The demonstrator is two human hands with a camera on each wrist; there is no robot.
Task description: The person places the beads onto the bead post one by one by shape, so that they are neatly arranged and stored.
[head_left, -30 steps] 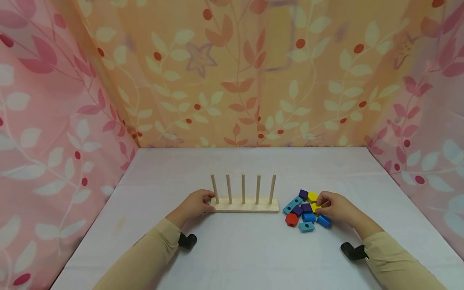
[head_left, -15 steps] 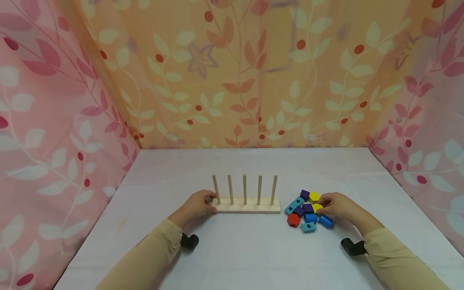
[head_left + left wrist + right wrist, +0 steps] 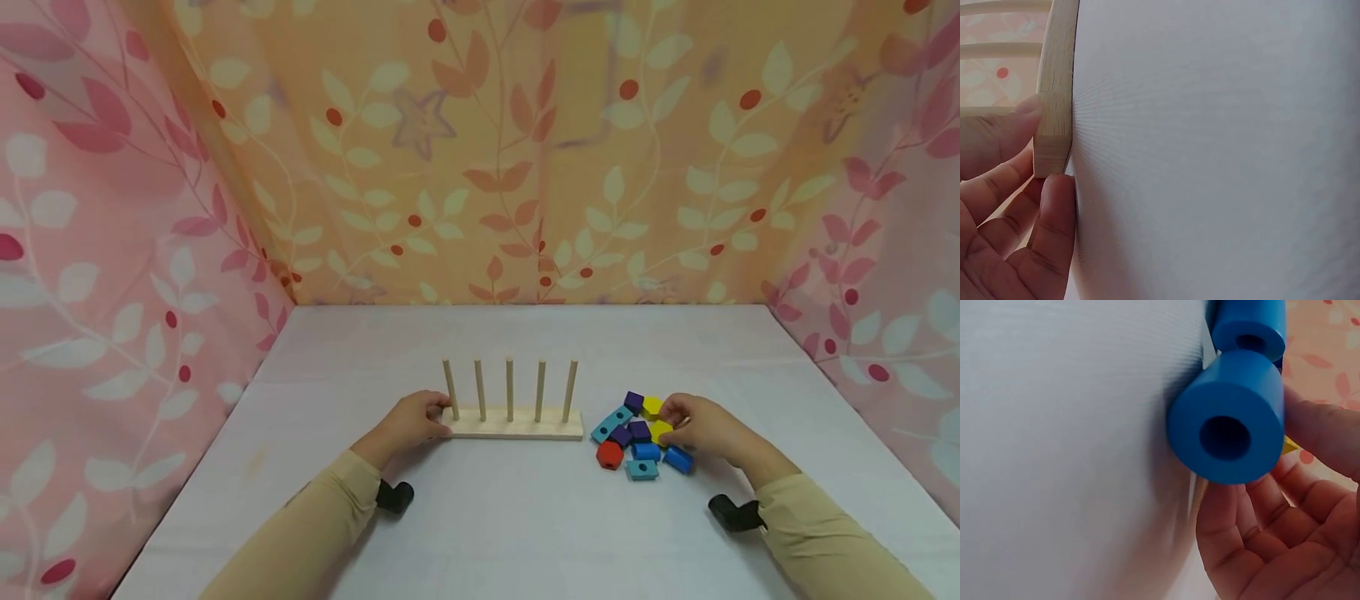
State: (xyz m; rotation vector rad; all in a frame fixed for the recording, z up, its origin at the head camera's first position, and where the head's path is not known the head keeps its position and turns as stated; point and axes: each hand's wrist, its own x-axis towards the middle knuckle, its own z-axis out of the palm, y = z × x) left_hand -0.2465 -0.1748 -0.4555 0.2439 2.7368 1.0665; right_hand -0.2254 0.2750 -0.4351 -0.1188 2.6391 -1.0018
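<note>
A pale wooden peg board [image 3: 517, 427] with several upright round pegs stands mid-table. My left hand [image 3: 407, 423] holds its left end, with thumb and fingertips about the corner. The left wrist view shows those fingertips [image 3: 1057, 194] right at the base's end. My right hand [image 3: 703, 429] is at the right side of a block pile, fingers bent, fingertips right at a yellow hexagonal block [image 3: 660, 431]. In the right wrist view a blue cylinder [image 3: 1225, 419] with a hole covers its fingertips; I cannot tell whether they pinch the yellow block.
The pile also has a second yellow hexagon [image 3: 652, 406], a red hexagonal block [image 3: 610, 455], purple cubes [image 3: 633, 402], a long light-blue block [image 3: 611, 424], a short light-blue one [image 3: 642, 470] and blue cylinders [image 3: 679, 460]. A white cloth covers the table [image 3: 480, 533]; floral curtains [image 3: 487, 150] enclose it.
The head view has shifted slightly, so everything sits a little further right in it. Hands, peg board and blocks keep their places relative to one another.
</note>
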